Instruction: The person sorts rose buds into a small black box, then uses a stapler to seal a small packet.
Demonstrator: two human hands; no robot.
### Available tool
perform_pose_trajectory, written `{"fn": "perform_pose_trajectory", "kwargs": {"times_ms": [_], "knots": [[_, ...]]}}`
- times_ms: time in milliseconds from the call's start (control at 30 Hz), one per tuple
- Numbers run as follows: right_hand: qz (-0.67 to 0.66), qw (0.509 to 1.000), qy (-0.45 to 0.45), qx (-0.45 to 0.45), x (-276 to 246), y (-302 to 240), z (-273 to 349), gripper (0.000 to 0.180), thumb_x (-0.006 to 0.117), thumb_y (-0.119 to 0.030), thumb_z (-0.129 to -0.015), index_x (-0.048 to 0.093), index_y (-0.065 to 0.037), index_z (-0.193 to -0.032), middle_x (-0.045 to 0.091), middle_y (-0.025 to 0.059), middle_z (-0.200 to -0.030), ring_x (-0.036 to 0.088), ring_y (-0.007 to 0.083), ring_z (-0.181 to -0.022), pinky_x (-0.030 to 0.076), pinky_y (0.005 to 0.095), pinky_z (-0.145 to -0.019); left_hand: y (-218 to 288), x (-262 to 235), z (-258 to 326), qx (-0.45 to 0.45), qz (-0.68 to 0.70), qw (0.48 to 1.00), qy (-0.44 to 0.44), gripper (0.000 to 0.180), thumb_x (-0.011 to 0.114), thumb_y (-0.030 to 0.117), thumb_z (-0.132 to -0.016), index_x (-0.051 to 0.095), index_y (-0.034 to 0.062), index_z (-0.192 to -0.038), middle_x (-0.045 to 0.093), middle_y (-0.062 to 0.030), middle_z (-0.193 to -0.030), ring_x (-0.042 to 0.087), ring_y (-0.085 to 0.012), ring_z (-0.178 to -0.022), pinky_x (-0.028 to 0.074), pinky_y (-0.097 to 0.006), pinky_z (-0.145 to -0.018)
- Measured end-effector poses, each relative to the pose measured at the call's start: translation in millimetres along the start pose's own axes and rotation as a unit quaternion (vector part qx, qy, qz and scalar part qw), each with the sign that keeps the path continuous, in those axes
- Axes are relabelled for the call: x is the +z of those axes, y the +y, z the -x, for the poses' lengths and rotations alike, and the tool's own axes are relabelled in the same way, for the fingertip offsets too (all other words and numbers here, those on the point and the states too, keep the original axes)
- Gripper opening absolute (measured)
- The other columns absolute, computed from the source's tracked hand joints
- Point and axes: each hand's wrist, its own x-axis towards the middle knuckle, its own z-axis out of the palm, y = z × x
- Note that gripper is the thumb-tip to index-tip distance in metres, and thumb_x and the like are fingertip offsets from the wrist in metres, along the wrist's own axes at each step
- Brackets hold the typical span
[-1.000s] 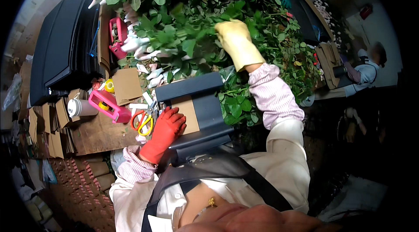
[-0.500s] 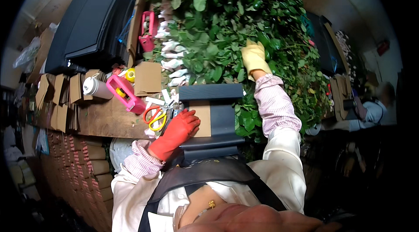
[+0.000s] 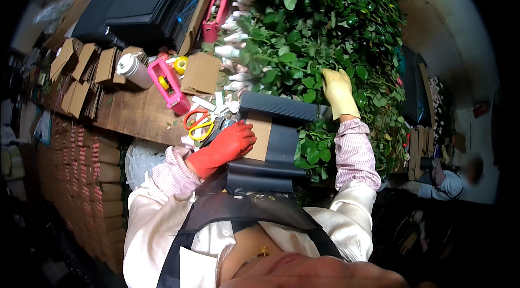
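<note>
My left hand (image 3: 227, 150), in a red rubber glove, rests at the left edge of a cardboard sheet (image 3: 261, 139) on the dark work stand. Its fingers are slightly bent and I see nothing in them. Scissors (image 3: 198, 126) with red and yellow handles lie just beyond that hand. My right hand (image 3: 339, 93), gloved in pale yellow, is at the near side of a big heap of leafy rose stems (image 3: 309, 33). Its fingers are closed among the leaves around a stem, partly hidden. White-wrapped flower heads (image 3: 233, 50) line the heap's left side.
A ridged dark block (image 3: 279, 106) crosses the stand. Left of it are pink tape dispensers (image 3: 169, 87), cardboard pieces (image 3: 201, 74), a white tumbler (image 3: 134, 70) and yellow tape (image 3: 181, 64). Black sheets (image 3: 146, 6) are stacked at far left. Another person (image 3: 457, 180) is at far right.
My right hand has drawn back toward me from deeper in the leaves. The left hand stays by the cardboard sheet. The whole view has shifted and tilted.
</note>
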Motion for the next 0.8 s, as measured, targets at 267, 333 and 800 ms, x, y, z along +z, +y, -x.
{"fn": "perform_pose_trajectory", "kwargs": {"times_ms": [267,333,800], "knots": [[0.136,0.979,-0.135,0.066,-46,-40,-34,0.037,0.067,-0.005,-0.089,0.077,-0.021,-0.121,0.079,0.0092,-0.112,0.075,0.0255,-0.112,0.035,0.0459,-0.126,-2,0,6,0.010,0.014,1.000,-0.007,0.022,0.078,0.008,-0.081,0.066,0.0077,-0.100,0.069,-0.0068,-0.105,0.065,-0.0321,-0.114,0.052,-0.049,-0.106],[0.135,0.988,0.022,0.065,-68,-29,-35,0.042,0.067,-0.003,-0.088,0.076,-0.020,-0.125,0.078,0.0071,-0.109,0.073,0.0252,-0.110,0.033,0.0449,-0.128,0,0,4,0.024,0.012,1.000,0.005,0.023,0.078,0.008,-0.081,0.067,0.0077,-0.100,0.069,-0.0074,-0.105,0.065,-0.0326,-0.113,0.052,-0.050,-0.104],[-0.307,0.944,0.063,0.107,-217,-64,137,0.026,0.061,-0.020,-0.105,0.078,-0.003,-0.094,0.080,0.0100,-0.090,0.078,0.0250,-0.086,0.041,0.0496,-0.121,-19,11,22,-0.082,0.293,0.952,-0.021,0.061,0.070,0.034,-0.101,0.048,0.0064,-0.151,0.065,-0.0121,-0.138,0.062,-0.0295,-0.130,0.046,-0.048,-0.113]]}}
